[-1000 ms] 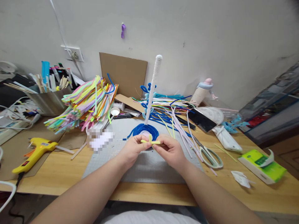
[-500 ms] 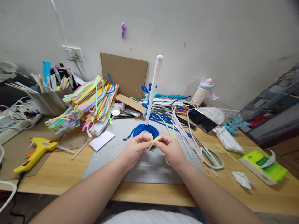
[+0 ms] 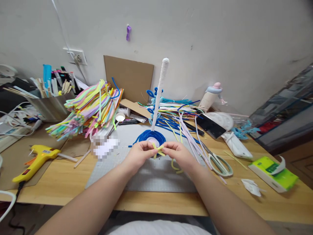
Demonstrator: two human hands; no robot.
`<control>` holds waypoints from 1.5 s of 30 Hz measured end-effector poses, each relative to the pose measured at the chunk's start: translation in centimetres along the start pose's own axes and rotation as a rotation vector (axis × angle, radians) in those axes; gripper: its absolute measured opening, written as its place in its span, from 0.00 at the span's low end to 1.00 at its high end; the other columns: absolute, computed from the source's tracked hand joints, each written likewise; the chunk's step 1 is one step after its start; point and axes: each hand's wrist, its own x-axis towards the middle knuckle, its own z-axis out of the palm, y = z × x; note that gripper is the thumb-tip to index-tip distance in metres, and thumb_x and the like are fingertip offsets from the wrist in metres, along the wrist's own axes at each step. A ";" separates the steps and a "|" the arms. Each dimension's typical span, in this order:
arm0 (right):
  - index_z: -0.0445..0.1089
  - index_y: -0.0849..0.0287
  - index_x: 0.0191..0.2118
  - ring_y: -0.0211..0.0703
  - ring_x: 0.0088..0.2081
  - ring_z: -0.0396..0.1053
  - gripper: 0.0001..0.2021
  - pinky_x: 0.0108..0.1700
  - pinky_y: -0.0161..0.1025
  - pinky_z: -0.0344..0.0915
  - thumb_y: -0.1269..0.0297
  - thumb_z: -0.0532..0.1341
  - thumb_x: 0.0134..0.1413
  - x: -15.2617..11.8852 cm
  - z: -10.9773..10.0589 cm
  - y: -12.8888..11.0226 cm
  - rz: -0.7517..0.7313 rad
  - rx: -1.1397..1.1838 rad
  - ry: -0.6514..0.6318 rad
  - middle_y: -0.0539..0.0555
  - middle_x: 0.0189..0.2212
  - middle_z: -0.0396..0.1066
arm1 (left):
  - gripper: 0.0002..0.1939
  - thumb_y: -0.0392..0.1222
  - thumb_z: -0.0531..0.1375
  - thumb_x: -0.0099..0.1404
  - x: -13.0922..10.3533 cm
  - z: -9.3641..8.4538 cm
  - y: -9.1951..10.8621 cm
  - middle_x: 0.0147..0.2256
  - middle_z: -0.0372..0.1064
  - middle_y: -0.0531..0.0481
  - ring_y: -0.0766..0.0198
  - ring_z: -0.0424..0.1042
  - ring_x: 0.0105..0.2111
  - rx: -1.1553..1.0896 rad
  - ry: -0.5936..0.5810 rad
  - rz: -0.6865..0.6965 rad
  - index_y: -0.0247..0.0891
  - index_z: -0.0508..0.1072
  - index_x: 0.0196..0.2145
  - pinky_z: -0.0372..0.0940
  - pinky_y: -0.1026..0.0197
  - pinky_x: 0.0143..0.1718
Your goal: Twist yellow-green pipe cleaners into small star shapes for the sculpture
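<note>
Between my two hands is a yellow pipe cleaner (image 3: 158,148), bent into a small crossed shape. My left hand (image 3: 141,154) pinches its left side between thumb and fingers. On the other side, my right hand (image 3: 178,153) is closed on the right end, fingertips together. A loose yellow curl (image 3: 176,168) hangs below the right hand. Just behind the fingers lies a coiled blue base (image 3: 148,134) with a pale round centre. From it rises a white wrapped stick (image 3: 159,94), slightly tilted, with blue looped shapes (image 3: 151,93) beside it.
A grey cutting mat (image 3: 161,179) lies under my hands. To the right are scissors (image 3: 221,164), a phone (image 3: 211,125) and a green tissue pack (image 3: 274,173). On the left are a yellow glue gun (image 3: 36,161) and a bundle of colourful pipe cleaners (image 3: 90,107).
The yellow pipe cleaner has turned and spread into a wider crossed shape between my fingers. My right hand has shifted slightly, and more of the yellow curl shows beneath it.
</note>
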 end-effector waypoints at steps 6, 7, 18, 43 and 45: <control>0.71 0.61 0.32 0.27 0.17 0.51 0.11 0.19 0.30 0.46 0.60 0.65 0.42 -0.1 -0.1 -0.1 0.060 0.127 -0.038 0.47 0.21 0.66 | 0.10 0.38 0.66 0.50 -0.5 -0.1 0.9 0.26 0.68 0.51 0.72 0.67 0.25 -0.335 -0.157 -0.185 0.32 0.71 0.29 0.60 0.69 0.29; 0.71 0.60 0.31 0.28 0.18 0.54 0.11 0.20 0.30 0.50 0.60 0.66 0.41 -0.1 0.2 0.0 0.038 0.135 -0.013 0.47 0.22 0.67 | 0.09 0.38 0.66 0.51 -0.5 -0.1 1.0 0.26 0.68 0.51 0.73 0.67 0.25 -0.363 -0.163 -0.191 0.32 0.71 0.29 0.60 0.70 0.29; 0.70 0.58 0.28 0.36 0.26 0.68 0.06 0.32 0.35 0.65 0.63 0.65 0.43 -0.2 1.4 0.8 -0.083 0.132 0.065 0.48 0.24 0.71 | 0.10 0.37 0.67 0.50 -0.7 0.7 0.9 0.27 0.70 0.50 0.68 0.69 0.26 -0.345 -0.089 -0.054 0.34 0.72 0.31 0.64 0.64 0.30; 0.71 0.57 0.38 0.42 0.33 0.68 0.10 0.35 0.37 0.59 0.70 0.53 0.58 -1.9 2.1 0.9 -0.603 -1.084 0.214 0.55 0.31 0.72 | 0.11 0.39 0.69 0.43 0.1 0.8 -0.4 0.22 0.71 0.51 0.69 0.68 0.23 -0.371 0.153 -0.049 0.32 0.72 0.22 0.65 0.65 0.30; 0.71 0.57 0.37 0.43 0.34 0.68 0.10 0.36 0.37 0.59 0.70 0.52 0.58 -2.0 2.0 0.5 -0.617 -1.105 0.198 0.56 0.31 0.72 | 0.12 0.41 0.69 0.43 0.1 0.8 -0.3 0.22 0.71 0.51 0.68 0.68 0.23 -0.245 0.161 -0.011 0.32 0.72 0.22 0.65 0.64 0.29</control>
